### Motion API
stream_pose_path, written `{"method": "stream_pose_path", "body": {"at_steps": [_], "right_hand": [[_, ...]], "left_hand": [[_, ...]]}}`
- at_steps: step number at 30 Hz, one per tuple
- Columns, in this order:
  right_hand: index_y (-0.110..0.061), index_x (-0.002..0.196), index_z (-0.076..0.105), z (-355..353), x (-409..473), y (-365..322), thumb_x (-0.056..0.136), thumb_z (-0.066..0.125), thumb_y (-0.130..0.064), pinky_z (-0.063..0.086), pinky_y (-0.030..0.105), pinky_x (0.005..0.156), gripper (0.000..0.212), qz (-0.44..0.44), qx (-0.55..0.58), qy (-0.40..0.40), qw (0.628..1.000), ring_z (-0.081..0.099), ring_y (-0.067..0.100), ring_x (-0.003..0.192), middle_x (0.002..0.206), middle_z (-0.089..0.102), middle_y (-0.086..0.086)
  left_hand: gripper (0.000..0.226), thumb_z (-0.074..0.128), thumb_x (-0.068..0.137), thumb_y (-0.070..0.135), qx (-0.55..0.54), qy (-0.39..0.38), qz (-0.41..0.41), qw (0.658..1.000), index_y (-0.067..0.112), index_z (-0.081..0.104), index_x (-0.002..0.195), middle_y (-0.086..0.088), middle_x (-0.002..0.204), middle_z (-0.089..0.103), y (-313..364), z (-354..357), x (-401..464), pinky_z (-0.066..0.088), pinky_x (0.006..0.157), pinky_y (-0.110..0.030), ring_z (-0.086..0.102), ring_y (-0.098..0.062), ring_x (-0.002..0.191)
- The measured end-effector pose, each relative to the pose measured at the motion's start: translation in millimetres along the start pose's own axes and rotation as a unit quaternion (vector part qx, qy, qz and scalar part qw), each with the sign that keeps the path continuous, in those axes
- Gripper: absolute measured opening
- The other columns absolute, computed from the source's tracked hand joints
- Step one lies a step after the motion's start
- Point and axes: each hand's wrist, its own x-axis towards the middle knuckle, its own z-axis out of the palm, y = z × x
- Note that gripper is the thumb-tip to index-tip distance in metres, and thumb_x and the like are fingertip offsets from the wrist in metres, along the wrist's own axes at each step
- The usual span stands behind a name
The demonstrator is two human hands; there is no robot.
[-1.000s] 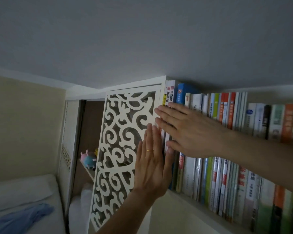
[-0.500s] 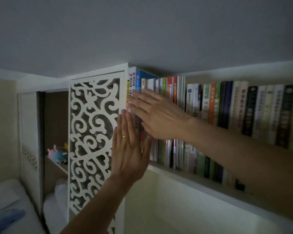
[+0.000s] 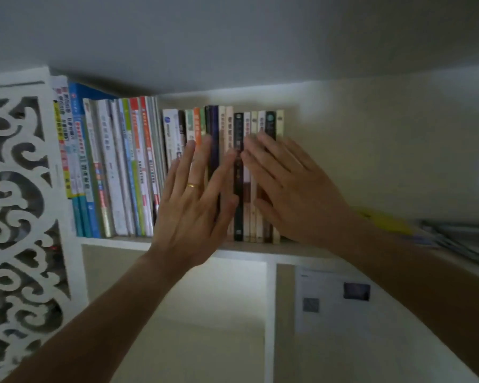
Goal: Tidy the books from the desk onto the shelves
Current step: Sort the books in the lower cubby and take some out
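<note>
Upright along the high shelf, the books stand in a packed row, taller ones at the left, shorter ones toward the middle. Both hands lie flat against the shorter spines, fingers spread, neither grip closed round anything. The left hand, with a gold ring, covers the orange and dark purple spines; the right hand covers the row's right end. Right of the row lies a flat stack of papers. A white fretwork panel stands at the left.
</note>
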Motion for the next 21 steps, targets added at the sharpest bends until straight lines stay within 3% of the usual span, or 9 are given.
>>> {"method": "stream_pose_path", "body": {"at_steps": [3, 7, 11, 13, 15, 18, 21], "right_hand": [[-0.004, 0.158, 0.021, 4, -46, 19, 0.104, 0.032, -0.044, 0.017, 0.051, 0.123, 0.068, 0.041, 0.027, -0.028, 0.998, 0.010, 0.030, 0.155, 0.167, 0.013, 0.015], [-0.006, 0.157, 0.027, 9, -97, 45, 0.103, 0.022, -0.053, 0.023, 0.050, 0.122, 0.071, 0.122, 0.079, -0.102, 0.984, 0.017, 0.029, 0.154, 0.166, 0.018, 0.014], [-0.021, 0.161, 0.015, 2, -130, 87, 0.103, 0.027, -0.059, 0.024, 0.043, 0.122, 0.070, 0.249, 0.181, -0.194, 0.931, 0.017, 0.021, 0.154, 0.169, 0.011, 0.003], [-0.026, 0.160, 0.018, 1, -139, 109, 0.101, 0.037, -0.058, 0.028, 0.043, 0.119, 0.069, 0.279, 0.216, -0.247, 0.902, 0.028, 0.023, 0.150, 0.166, 0.021, 0.002], [-0.027, 0.157, 0.024, 3, -147, 118, 0.101, 0.036, -0.058, 0.034, 0.044, 0.115, 0.065, 0.256, 0.240, -0.308, 0.884, 0.040, 0.029, 0.142, 0.160, 0.035, 0.006], [-0.026, 0.156, 0.025, 11, -162, 108, 0.102, 0.034, -0.059, 0.038, 0.044, 0.111, 0.064, 0.232, 0.248, -0.344, 0.876, 0.046, 0.033, 0.136, 0.157, 0.039, 0.008], [-0.025, 0.154, 0.028, 9, -160, 112, 0.098, 0.043, -0.061, 0.039, 0.038, 0.108, 0.069, 0.232, 0.289, -0.323, 0.871, 0.046, 0.032, 0.135, 0.152, 0.043, 0.010]], "left_hand": [[0.065, 0.039, 0.107, 0.044, -0.032, 0.000, 0.049, 0.998, 0.020, 0.017, 0.164, -0.014, 0.171, 0.004, 38, 4, 5, 0.014, 0.126, -0.057, 0.000, -0.030, 0.159], [0.063, 0.038, 0.107, 0.049, -0.030, -0.005, 0.119, 0.992, 0.021, 0.025, 0.162, -0.014, 0.170, 0.013, 83, 14, 11, 0.017, 0.126, -0.054, 0.007, -0.031, 0.159], [0.063, 0.034, 0.106, 0.058, -0.037, -0.031, 0.133, 0.990, 0.020, 0.039, 0.157, -0.015, 0.166, 0.029, 108, 25, 18, 0.021, 0.125, -0.053, 0.024, -0.032, 0.155], [0.066, 0.029, 0.105, 0.062, -0.036, -0.066, 0.117, 0.990, 0.022, 0.042, 0.156, -0.014, 0.164, 0.034, 118, 30, 24, 0.020, 0.125, -0.051, 0.028, -0.033, 0.154], [0.067, 0.023, 0.104, 0.063, -0.040, -0.129, 0.114, 0.984, 0.025, 0.041, 0.156, -0.012, 0.161, 0.039, 128, 40, 28, 0.024, 0.124, -0.049, 0.034, -0.032, 0.151], [0.064, 0.015, 0.102, 0.059, -0.098, -0.238, 0.093, 0.962, 0.033, 0.037, 0.156, -0.004, 0.155, 0.049, 144, 53, 25, 0.034, 0.113, -0.041, 0.047, -0.029, 0.141], [0.057, 0.035, 0.101, 0.067, -0.151, -0.299, 0.030, 0.942, 0.042, 0.039, 0.152, 0.003, 0.152, 0.050, 146, 49, 38, 0.040, 0.106, -0.036, 0.049, -0.026, 0.137]]}}
